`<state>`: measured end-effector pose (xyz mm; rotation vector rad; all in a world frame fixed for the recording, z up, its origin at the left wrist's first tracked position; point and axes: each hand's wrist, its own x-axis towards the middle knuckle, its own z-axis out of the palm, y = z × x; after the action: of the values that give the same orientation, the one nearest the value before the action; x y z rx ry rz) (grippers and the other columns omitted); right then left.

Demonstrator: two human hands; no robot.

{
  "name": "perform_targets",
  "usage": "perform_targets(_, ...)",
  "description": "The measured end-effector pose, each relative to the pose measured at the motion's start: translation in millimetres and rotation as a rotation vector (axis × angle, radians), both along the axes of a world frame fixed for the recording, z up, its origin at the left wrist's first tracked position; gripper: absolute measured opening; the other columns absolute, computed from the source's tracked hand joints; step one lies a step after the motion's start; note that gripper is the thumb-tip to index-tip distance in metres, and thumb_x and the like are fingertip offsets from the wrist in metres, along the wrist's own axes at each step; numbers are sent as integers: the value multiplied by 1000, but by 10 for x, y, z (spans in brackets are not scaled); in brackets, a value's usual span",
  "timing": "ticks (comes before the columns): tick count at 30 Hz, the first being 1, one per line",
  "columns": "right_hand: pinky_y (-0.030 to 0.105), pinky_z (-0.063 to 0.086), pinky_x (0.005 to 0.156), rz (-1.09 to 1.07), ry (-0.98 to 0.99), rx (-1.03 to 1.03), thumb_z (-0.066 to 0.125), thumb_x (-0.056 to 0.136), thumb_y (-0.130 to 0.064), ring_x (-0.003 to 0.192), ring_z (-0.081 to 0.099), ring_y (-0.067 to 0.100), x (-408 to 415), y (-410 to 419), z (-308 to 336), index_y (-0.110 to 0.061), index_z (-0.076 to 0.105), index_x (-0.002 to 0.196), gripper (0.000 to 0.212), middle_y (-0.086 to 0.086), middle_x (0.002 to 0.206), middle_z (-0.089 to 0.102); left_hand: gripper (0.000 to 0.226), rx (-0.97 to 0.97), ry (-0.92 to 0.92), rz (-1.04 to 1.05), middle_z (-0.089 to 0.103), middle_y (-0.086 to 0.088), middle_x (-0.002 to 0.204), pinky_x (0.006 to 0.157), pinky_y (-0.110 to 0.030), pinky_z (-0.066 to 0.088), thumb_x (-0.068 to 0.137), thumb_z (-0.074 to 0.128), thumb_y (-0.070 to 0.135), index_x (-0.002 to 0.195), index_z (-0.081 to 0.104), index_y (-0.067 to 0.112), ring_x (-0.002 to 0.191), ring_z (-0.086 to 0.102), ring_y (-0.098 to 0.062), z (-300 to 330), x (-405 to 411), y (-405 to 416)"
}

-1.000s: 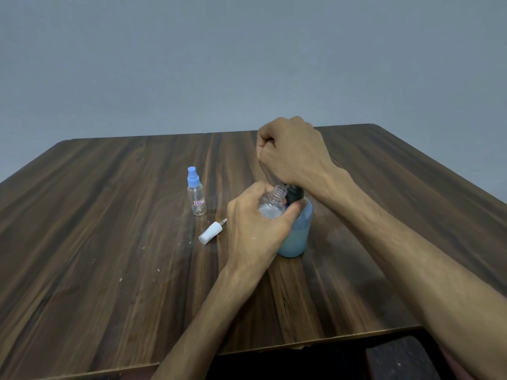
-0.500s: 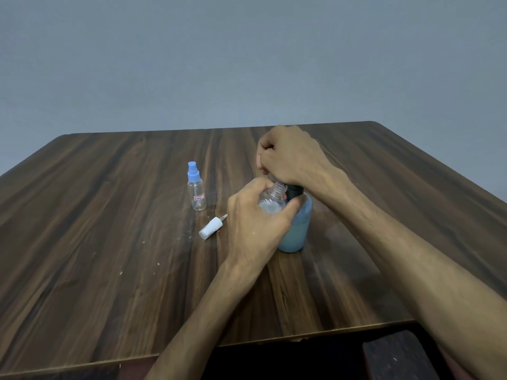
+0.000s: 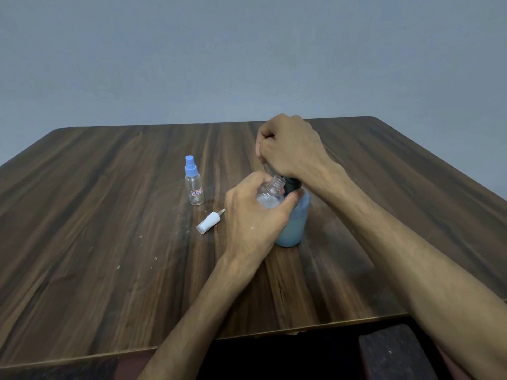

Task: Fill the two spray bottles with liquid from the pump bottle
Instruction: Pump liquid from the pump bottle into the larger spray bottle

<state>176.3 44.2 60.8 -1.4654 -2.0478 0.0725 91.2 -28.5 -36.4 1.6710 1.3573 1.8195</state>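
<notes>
My left hand [image 3: 253, 218] grips a small clear spray bottle [image 3: 271, 193] with its cap off and pale liquid inside, tilted beside the pump bottle. The pump bottle [image 3: 295, 226] is blue, stands upright on the wooden table [image 3: 109, 242] and has a dark collar. My right hand [image 3: 290, 148] is a closed fist over its pump head, which is hidden beneath it. A second clear spray bottle [image 3: 194, 185] with a blue sprayer cap stands upright to the left. A white sprayer cap [image 3: 209, 222] lies on its side between that bottle and my left hand.
The table's near edge [image 3: 274, 334] runs below my forearms. A dark seat corner [image 3: 395, 352] shows at the bottom right. A plain grey wall rises behind the table.
My right fist dropped onto the pump head half a second ago and has risen again. The open bottle in my left hand has stayed at the pump bottle's side.
</notes>
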Motion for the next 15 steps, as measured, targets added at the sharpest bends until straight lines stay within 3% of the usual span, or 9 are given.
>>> perform_targets(4,46,61,72,11,-19,-37,41,73,-14,64,59,30,10,-30,-12,-5,75,81,36,13,83,78,25,13,7,7,67,5,67,62,-34,54,76,90,18,73,66,15,65,64,-7,-1,-1,-3)
perform_targets(8,43,57,65,28,-16,-20,43,73,-13,60,46,19,8,8,140,-3,76,85,37,17,85,78,24,2,0,6,70,6,70,66,-36,56,77,91,25,78,70,15,69,68,-11,-2,2,-8)
perform_targets(12,42,61,75,89,-26,-129,48,73,-13,72,70,23,-24,19,247,-13,79,77,32,7,75,79,24,11,1,8,70,8,72,67,-31,55,77,92,25,79,70,15,71,68,-8,3,0,-6)
perform_targets(15,45,62,75,95,-64,-130,48,72,-15,69,70,26,-46,-23,132,-10,78,76,31,8,72,77,26,-2,-17,13,67,8,68,64,-29,52,76,92,19,74,66,16,66,63,-6,6,14,-16)
